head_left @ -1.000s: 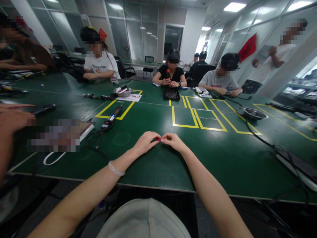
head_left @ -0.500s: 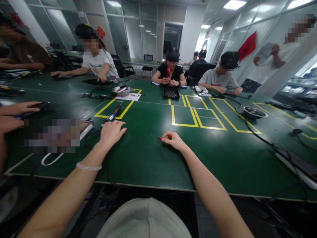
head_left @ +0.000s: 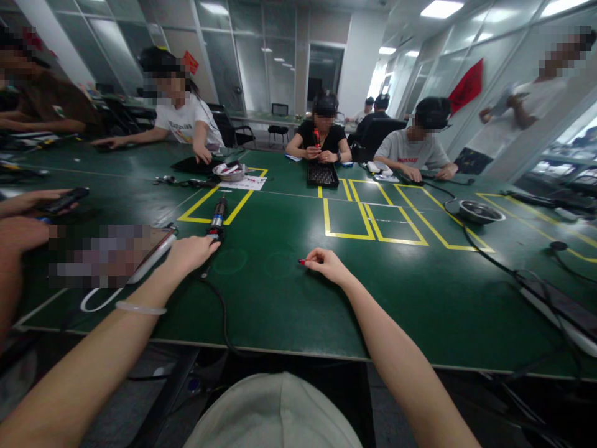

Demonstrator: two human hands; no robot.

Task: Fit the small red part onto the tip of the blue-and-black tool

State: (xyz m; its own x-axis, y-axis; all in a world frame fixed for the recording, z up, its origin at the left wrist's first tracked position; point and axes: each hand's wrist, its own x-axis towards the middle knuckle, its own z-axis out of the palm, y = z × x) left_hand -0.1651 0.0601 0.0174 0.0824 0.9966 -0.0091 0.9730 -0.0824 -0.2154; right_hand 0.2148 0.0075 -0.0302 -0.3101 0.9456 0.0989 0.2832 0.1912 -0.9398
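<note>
My left hand (head_left: 192, 254) is closed at the rear end of an electric screwdriver (head_left: 218, 214), thumb and fingertips against its base. The tool has a dark and silver body with a blue band, and its tip points away from me. A black cable (head_left: 222, 311) runs from near that end to the table's front edge. To the right, my right hand (head_left: 326, 264) pinches a small red-and-black piece (head_left: 302, 262) between thumb and fingertips, just above the green table (head_left: 289, 311). Its exact kind is too small to make out.
A tablet-like device (head_left: 153, 255) with a white strap lies left, beside a co-worker's hands (head_left: 28, 211) holding a black object. Yellow tape outlines (head_left: 349, 236) mark the table. Ahead are a black tray (head_left: 321, 175) and a bowl (head_left: 229, 171); another metal bowl (head_left: 480, 211) stands right.
My left hand has moved left and its fingers have curled in. The screwdriver has swung to point more straight ahead, and its cable has shifted. My right hand has stayed still.
</note>
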